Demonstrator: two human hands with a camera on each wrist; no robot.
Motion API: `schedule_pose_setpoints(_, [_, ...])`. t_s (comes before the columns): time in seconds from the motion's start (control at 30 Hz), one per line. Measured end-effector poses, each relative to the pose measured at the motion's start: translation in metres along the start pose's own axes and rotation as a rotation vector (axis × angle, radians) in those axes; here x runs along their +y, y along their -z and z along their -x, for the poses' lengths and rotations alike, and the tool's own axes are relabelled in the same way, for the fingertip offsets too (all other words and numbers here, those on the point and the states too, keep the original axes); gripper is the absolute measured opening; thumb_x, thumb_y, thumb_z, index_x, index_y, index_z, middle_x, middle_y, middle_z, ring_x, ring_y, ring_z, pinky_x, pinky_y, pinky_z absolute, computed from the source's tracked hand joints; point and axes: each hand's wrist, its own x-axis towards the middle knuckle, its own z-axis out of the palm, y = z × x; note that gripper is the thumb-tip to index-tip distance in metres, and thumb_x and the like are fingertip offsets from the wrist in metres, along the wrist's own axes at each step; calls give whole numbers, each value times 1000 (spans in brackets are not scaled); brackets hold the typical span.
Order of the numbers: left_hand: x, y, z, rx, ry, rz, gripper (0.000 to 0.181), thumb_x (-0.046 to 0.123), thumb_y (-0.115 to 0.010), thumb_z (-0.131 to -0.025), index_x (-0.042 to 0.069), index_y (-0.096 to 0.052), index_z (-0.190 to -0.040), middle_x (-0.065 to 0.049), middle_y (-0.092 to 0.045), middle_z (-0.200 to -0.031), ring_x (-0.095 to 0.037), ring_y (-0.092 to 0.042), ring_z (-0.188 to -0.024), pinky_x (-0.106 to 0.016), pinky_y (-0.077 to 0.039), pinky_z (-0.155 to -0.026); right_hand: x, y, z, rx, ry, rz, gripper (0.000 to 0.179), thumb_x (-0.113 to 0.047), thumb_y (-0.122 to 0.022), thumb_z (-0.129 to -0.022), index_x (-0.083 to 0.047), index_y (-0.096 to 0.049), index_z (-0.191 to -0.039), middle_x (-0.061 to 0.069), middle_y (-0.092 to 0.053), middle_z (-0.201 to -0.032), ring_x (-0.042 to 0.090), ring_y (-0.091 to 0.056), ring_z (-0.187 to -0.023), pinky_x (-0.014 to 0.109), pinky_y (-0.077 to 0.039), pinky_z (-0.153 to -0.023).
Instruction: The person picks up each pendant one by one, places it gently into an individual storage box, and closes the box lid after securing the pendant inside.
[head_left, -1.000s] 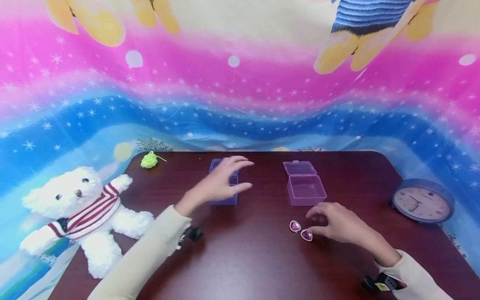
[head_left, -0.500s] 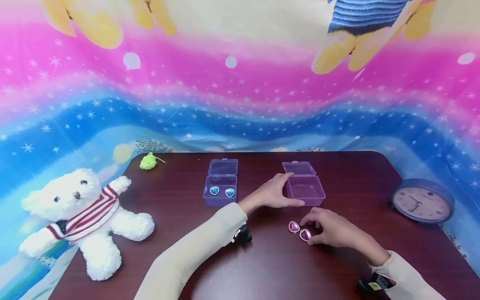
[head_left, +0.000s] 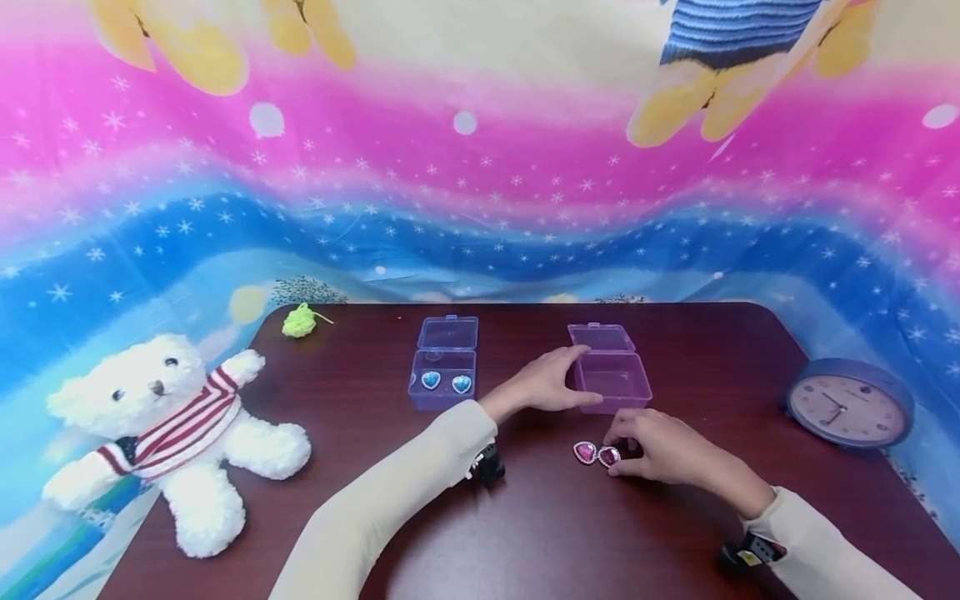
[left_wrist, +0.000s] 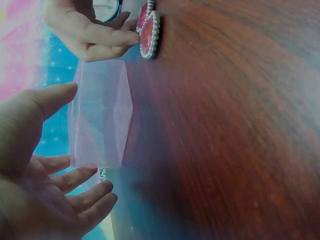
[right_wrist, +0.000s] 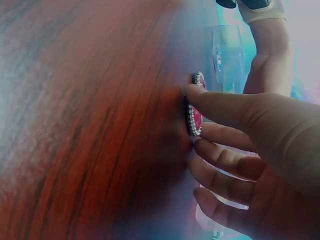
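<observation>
Two pink heart-shaped jewels rimmed with small clear stones lie side by side on the table. My right hand [head_left: 667, 446] pinches the right jewel [head_left: 608, 457] between thumb and fingers; in the right wrist view the thumb lies across a jewel [right_wrist: 197, 120]. The left jewel [head_left: 584, 452] is just beside it. At the left side of an uncovered pink see-through box [head_left: 637, 402] is my left hand [head_left: 546, 383], thumb and fingers spread. In the left wrist view the fingers reach about the box [left_wrist: 100, 115]; firm contact is hard to make out.
A blue see-through box [head_left: 442, 402], lid back, holds two blue heart jewels [head_left: 461, 383]. Left of it are a white teddy bear [head_left: 206, 450] and yellow-green yarn [head_left: 300, 321]. A round clock [head_left: 847, 408] stands at the right. Patterned cloth [head_left: 480, 183] hangs behind the table.
My left hand has moved right, from over the blue box to the pink box's side. My right hand has taken hold of the right pink jewel, and the jewels have shifted slightly and turned.
</observation>
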Motion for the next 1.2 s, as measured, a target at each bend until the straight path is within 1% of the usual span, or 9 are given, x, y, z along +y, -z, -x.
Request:
schedule_pose_setpoints(0.17, [-2,3,1,-17,1,-1,89,54,-74,-89,15,-36,-159,-7,-56,-149,-21,-56,-134,-36,-46,-114,4,1,1,-31,77,-59,30,-28,-86,-84,-15,-78,-109,-6,-67,-98,3,-55,-77,20,-48,-66])
schedule_pose_setpoints(0.33, [-3,4,2,-30,-1,-12,89,54,-73,-90,15,-34,-160,-7,-55,-151,-21,-54,-136,-37,-46,-115,6,0,1,-35,133,-78,25,-26,-84,-86,-12,-79,-106,-5,-67,-93,1,-53,-72,17,-47,-62])
schedule_pose_setpoints(0.4, [-3,4,2,-32,-3,-19,89,54,-72,-91,15,-34,-161,-8,-54,-152,-21,-54,-137,-37,-45,-115,6,-1,0,-20,133,-52,26,-29,-85,-86,-13,-79,-105,-7,-66,-90,0,-52,-70,16,-46,-61])
schedule_pose_setpoints(0.5, [-3,4,3,-33,-4,-33,89,54,-72,-91,15,-34,-161,-8,-53,-153,-21,-53,-139,-37,-44,-117,5,-2,1,-26,121,-41,31,-32,-85,-85,-13,-77,-109,-7,-63,-94,-1,-50,-71,15,-45,-62])
schedule_pose_setpoints(0.63, [-2,5,2,-31,-7,-41,88,55,-71,-91,16,-34,-161,-7,-53,-154,-21,-52,-140,-37,-44,-117,5,-2,2,-56,132,-72,29,-27,-83,-88,-14,-76,-113,-5,-62,-102,0,-50,-74,15,-46,-64])
schedule_pose_setpoints(0.73, [-2,5,3,-34,-7,-39,88,55,-71,-91,16,-34,-161,-7,-53,-153,-21,-53,-139,-37,-45,-116,5,-1,2,-56,158,-78,22,-22,-80,-90,-14,-77,-111,-4,-64,-100,0,-50,-74,15,-46,-63])
schedule_pose_setpoints(0.83, [-2,6,4,-39,-1,-35,88,54,-72,-91,16,-33,-161,-7,-54,-152,-20,-54,-137,-38,-45,-116,6,-2,3,-41,167,-50,18,-23,-80,-91,-15,-77,-106,-6,-64,-96,-1,-51,-74,15,-46,-63])
schedule_pose_setpoints(1.03, [-2,5,5,-43,13,-41,89,55,-71,-91,17,-33,-161,-6,-54,-152,-20,-53,-137,-38,-45,-116,6,-3,5,-8,144,39,14,-29,-81,-89,-21,-76,-100,-11,-63,-95,-2,-53,-75,17,-47,-65])
schedule_pose_setpoints(1.2, [-2,5,4,-45,17,-35,89,55,-72,-91,17,-33,-162,-6,-52,-154,-21,-53,-138,-38,-45,-116,8,1,7,2,128,51,16,-30,-81,-88,-23,-77,-101,-14,-65,-97,-2,-55,-76,18,-48,-66])
